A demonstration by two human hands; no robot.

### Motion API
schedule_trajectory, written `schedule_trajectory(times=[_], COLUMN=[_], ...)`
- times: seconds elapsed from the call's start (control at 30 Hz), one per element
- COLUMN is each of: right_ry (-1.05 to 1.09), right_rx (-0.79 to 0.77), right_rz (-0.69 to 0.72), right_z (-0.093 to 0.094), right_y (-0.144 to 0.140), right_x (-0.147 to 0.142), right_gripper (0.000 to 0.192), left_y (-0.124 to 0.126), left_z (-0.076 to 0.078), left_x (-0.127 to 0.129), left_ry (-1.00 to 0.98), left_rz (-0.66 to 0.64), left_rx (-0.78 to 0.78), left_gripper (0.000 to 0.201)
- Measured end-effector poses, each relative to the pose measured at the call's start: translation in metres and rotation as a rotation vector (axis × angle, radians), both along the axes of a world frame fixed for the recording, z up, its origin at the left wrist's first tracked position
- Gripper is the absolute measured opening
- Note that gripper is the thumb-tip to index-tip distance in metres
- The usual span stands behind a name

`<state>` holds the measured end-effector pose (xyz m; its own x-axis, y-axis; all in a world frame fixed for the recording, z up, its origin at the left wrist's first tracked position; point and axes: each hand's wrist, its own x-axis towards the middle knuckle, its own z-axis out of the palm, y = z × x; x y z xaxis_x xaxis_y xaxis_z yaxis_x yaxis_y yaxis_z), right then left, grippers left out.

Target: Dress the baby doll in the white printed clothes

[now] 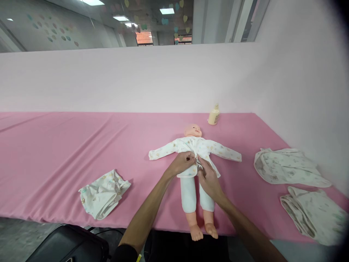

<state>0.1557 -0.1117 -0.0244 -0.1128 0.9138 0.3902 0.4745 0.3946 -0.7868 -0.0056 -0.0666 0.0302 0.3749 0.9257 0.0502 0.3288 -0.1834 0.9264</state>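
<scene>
Pink cloth (68, 153) runs from the frame's left edge to the wall (305, 91) at right. Right of centre lies the doll (188, 203), its feet at the near edge, sleeves spread wide. At the middle of its white shirt (200, 145), the left hand (183, 162) has finger and thumb pinched on the fabric; the right hand (209, 180) touches it, fingers bent — whether gripping, I cannot tell. Well apart sit a crumpled garment (103, 194), lower left, and folded cloths (289, 165), right; the bottle (213, 115) stands near the back edge.
</scene>
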Motion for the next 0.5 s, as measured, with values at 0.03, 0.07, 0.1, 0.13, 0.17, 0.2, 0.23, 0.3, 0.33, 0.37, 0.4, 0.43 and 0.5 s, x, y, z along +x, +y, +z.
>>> schedule_trajectory(times=[0.03,0.07,0.1,0.13,0.17,0.2,0.23,0.3,0.33,0.37,0.4,0.43,0.5], right_ry=[0.002,0.002,0.002,0.002,0.0,-0.004,-0.012,-0.041,-0.065,-0.098,-0.136,-0.181,-0.278], right_rx=[0.006,0.013,0.017,0.019,0.021,0.023,0.026,0.051,0.073,0.103,0.138,0.18,0.268], right_rz=[0.002,0.003,0.005,0.007,0.008,0.009,0.01,0.006,0.002,-0.004,-0.013,-0.027,-0.066], right_z=[-0.001,-0.001,-0.001,-0.002,-0.002,-0.001,-0.001,0.0,0.001,0.001,0.001,0.0,-0.003], right_y=[0.0,0.0,0.0,0.0,0.0,0.0,-0.001,-0.001,-0.002,-0.002,-0.002,-0.002,-0.002], right_x=[0.0,0.0,0.0,0.0,0.0,0.0,0.0,-0.001,-0.002,-0.003,-0.004,-0.005,-0.006], right_gripper=[0.061,0.061,0.062,0.061,0.061,0.061,0.061,0.063,0.063,0.064,0.064,0.064,0.062], left_y=[0.0,0.0,0.0,0.0,0.0,0.0,0.0,0.001,0.001,0.001,0.001,0.001,0.0], left_z=[0.001,0.001,0.001,0.001,0.001,0.001,0.0,0.0,0.0,0.0,0.001,0.001,0.001], left_x=[0.0,0.001,0.001,0.001,0.002,0.002,0.002,0.004,0.005,0.006,0.007,0.008,0.011], left_ry=[0.01,0.02,0.03,0.041,0.051,0.063,0.077,0.108,0.125,0.142,0.157,0.17,0.181], left_rz=[0.002,0.005,0.009,0.013,0.019,0.026,0.034,0.057,0.071,0.083,0.092,0.099,0.11], left_rx=[0.004,0.011,0.019,0.026,0.031,0.035,0.04,0.049,0.055,0.061,0.066,0.072,0.084], left_gripper=[0.018,0.019,0.02,0.021,0.021,0.021,0.021,0.019,0.019,0.019,0.019,0.02,0.021])
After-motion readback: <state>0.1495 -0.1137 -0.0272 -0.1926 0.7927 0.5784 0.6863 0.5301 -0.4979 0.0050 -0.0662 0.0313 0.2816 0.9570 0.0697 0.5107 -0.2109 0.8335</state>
